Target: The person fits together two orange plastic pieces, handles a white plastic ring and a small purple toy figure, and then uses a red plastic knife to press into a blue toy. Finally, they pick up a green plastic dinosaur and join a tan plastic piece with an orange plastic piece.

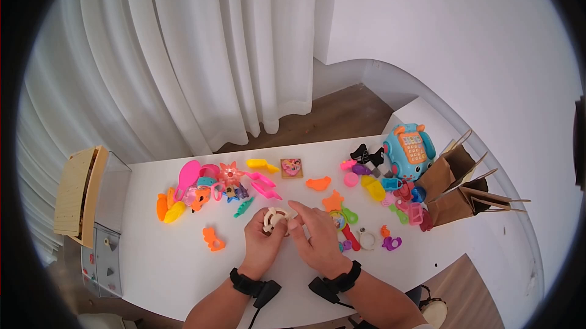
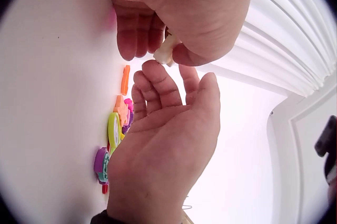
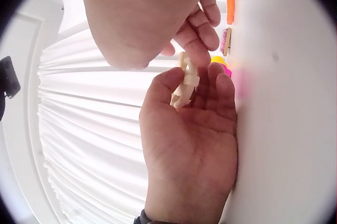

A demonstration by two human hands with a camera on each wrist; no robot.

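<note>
A cream ring-shaped piece [image 1: 269, 224] with raised notches is held in my left hand [image 1: 260, 249], above the front middle of the table. In the right wrist view, the left thumb presses the cream ring [image 3: 185, 88] against the fingers. My right hand [image 1: 321, 245] is close beside it, palm turned toward the left hand. Its fingers are loosely bent, fingertips right at the ring's edge in both wrist views. The right hand [image 2: 163, 150] grips nothing in the left wrist view.
A white table [image 1: 159, 268] carries colourful plastic toys. Nearby are an orange toy [image 1: 213, 239], a heart-picture block [image 1: 292, 168] and a red-handled toy [image 1: 350, 237]. A blue toy phone [image 1: 409, 152] and brown paper bags [image 1: 455, 191] stand at the right. Grey drawers [image 1: 108, 259] stand left.
</note>
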